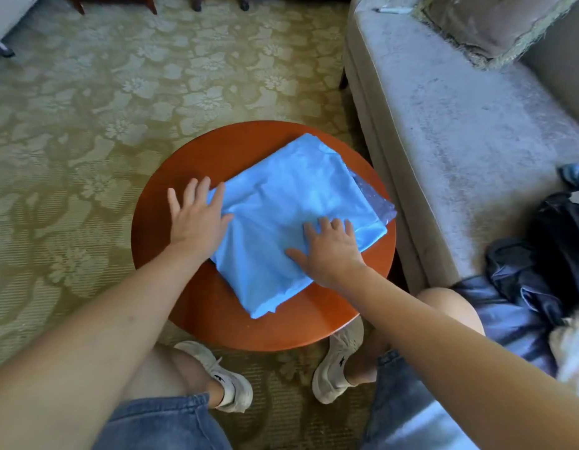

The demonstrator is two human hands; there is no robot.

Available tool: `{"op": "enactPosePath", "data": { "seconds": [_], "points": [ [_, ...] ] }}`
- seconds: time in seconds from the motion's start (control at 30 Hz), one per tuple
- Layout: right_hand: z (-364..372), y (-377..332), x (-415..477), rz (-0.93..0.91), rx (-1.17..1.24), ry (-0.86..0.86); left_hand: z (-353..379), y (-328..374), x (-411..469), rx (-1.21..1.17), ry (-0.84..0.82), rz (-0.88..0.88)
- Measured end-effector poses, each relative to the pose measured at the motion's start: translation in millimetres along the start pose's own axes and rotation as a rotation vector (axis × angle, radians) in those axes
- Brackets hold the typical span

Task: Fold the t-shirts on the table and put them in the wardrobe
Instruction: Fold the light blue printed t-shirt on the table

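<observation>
A light blue t-shirt [291, 203] lies folded into a rectangle on a small round orange-brown table [190, 157]. My left hand [197, 219] lies flat with spread fingers across the shirt's left edge, partly on the table. My right hand [330, 251] presses flat on the shirt's near right part, fingers straight. A corner of another, greyish-purple cloth [376, 199] pokes out from under the blue shirt at its right side.
A grey sofa [460, 131] stands right of the table, with a cushion [489, 21] at its back and dark clothes [548, 254] piled at its near end. Patterned green carpet [86, 125] covers the floor. Furniture legs [116, 3] show at the top.
</observation>
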State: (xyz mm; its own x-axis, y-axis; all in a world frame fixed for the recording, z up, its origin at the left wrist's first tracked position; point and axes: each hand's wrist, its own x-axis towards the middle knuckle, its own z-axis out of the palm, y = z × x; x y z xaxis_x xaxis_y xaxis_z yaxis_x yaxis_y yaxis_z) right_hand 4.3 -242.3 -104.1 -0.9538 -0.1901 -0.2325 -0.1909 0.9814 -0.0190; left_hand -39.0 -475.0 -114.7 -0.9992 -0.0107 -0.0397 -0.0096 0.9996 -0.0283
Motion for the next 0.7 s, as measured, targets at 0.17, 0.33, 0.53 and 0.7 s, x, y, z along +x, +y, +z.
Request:
{"op": "enactPosePath", "data": {
  "seconds": [0.17,0.33,0.53,0.7],
  "points": [
    [-3.8,-0.1,-6.3,0.013,0.15,0.108,-9.5,16.4,-39.8,-0.343,-0.094,-0.338],
    [4.1,32.4,6.9,0.308,0.282,0.082,-11.5,18.1,-73.1,-0.49,-0.294,-0.476],
    [3.3,51.4,9.7,0.463,0.541,0.022,-21.0,17.0,-58.9,-0.562,-0.284,-0.512],
    [-12.8,58.3,28.7,0.518,0.781,0.035,-16.3,16.8,-39.6,-0.716,-0.255,-0.629]
  ]
}}
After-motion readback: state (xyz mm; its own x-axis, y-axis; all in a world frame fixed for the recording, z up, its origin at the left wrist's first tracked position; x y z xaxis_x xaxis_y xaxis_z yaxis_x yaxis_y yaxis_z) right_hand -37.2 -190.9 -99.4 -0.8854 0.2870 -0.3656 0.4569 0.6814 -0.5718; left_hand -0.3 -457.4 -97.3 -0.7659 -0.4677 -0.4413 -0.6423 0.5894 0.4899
